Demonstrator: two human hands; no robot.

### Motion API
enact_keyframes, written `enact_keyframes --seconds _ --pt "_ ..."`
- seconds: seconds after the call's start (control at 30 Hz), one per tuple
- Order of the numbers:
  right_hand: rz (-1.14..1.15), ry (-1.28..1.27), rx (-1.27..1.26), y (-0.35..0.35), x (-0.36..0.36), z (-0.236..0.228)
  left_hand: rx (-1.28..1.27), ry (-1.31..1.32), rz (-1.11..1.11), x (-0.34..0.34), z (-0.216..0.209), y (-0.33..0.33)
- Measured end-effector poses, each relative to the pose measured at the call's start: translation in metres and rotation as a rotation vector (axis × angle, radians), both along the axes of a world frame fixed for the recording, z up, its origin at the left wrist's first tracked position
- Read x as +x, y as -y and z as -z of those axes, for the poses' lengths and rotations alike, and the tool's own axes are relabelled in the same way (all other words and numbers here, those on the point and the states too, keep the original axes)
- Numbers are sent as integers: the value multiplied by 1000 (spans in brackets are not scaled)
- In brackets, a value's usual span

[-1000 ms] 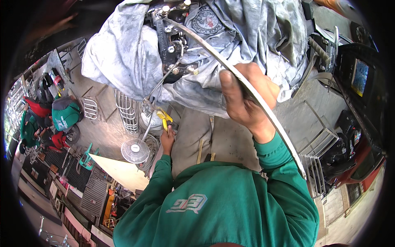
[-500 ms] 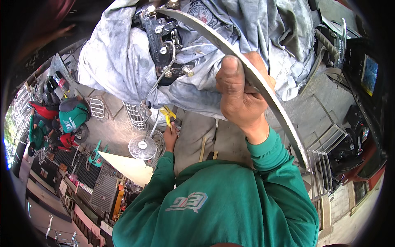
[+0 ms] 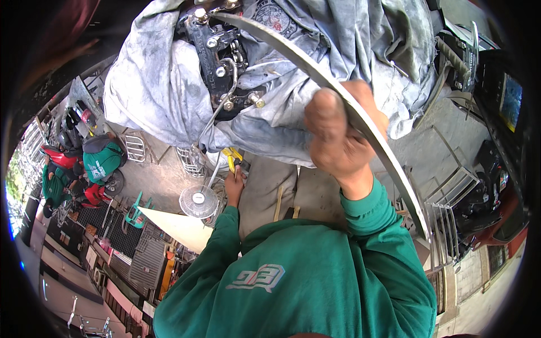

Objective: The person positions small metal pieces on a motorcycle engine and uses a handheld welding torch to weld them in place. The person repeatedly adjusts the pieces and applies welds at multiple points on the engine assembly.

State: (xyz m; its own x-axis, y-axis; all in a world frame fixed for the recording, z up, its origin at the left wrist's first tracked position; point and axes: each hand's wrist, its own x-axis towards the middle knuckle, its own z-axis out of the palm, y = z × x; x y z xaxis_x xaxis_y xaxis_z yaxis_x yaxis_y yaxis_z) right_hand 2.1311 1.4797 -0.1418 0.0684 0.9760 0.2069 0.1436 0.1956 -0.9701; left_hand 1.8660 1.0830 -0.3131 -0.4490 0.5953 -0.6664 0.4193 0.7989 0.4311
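Observation:
My right hand (image 3: 345,132) is closed round a long, thin, flat grey metal strip (image 3: 293,52), its thumb pressed along the side. The strip bows across the view; its far end lies near the shiny bolts of a black metal assembly (image 3: 213,59), but I cannot tell whether it touches. Thin metal pipes and bolts stand on this assembly, and a stained grey cloth (image 3: 152,84) is draped around it. Lower down at the left, my left hand (image 3: 234,185) is closed on a yellow tool (image 3: 232,157) with dark parts, whose kind I cannot make out.
A fan (image 3: 198,201) stands beside my left forearm, near a pale board (image 3: 174,225). Farther left, people in green crouch by a red motorbike (image 3: 96,195). On the right are a metal rack (image 3: 445,225) and a dark red vehicle (image 3: 501,225).
My right hand and the metal strip have shifted slightly right and nearer to me. The strip's near end is lower. My left hand keeps its grip on the yellow tool.

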Motion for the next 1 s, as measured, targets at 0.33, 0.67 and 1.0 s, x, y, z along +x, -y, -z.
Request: enact_keyframes --seconds 0.33,0.67,1.0 --pt "-63 63 -26 -4 2 0 -78 -36 -2 -10 14 6" --pt "63 25 -74 13 16 9 -47 -42 47 -9 14 6" --pt "65 -15 -148 16 8 15 -96 -39 38 -10 13 11"
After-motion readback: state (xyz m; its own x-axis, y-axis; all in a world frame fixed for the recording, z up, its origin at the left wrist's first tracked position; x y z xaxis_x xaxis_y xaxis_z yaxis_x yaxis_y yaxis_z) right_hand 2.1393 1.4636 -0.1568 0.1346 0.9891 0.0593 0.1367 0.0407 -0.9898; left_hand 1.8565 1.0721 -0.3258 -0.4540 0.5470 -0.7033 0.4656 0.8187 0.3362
